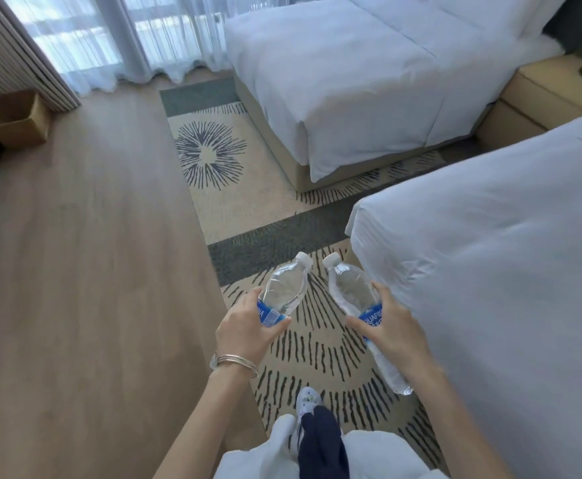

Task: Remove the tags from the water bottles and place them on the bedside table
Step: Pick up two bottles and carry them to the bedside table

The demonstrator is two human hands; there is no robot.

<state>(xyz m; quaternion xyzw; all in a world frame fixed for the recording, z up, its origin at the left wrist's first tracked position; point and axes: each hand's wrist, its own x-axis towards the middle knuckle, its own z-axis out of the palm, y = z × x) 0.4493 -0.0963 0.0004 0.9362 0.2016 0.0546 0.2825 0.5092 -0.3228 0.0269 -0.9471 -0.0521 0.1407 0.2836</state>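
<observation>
Two clear water bottles sit in the person's hands, held out low over the rug, white caps pointing away and tilted toward each other, close but not touching. The left bottle (pixel 284 288) is gripped by the left hand (pixel 244 326), fingers and thumb wrapped round its blue label band. The right bottle (pixel 351 288) is gripped the same way by the right hand (pixel 391 326), with its clear base sticking out beneath the wrist. Thin bracelets (pixel 234 363) ring the left wrist.

Below the hands, one pale shoe (pixel 306 402) stands on the patterned rug (pixel 220 188), which runs forward along the foot of both beds. The near bed (pixel 489 271) crowds in just beside the right hand – its white corner almost meets the right bottle. The far bed (pixel 351 81) lies ahead, and between the two runs a narrow lane of rug leading to the bedside table (pixel 538 98), a tan block set against the wall at the upper right. A dark flat thing rests on its top; I cannot tell what it is.

To the left the wooden floor (pixel 92 236) spreads wide, bare boards reaching to the sheer curtains (pixel 127 39) – a cardboard box (pixel 13 119) sits in the far left corner by the wall.
</observation>
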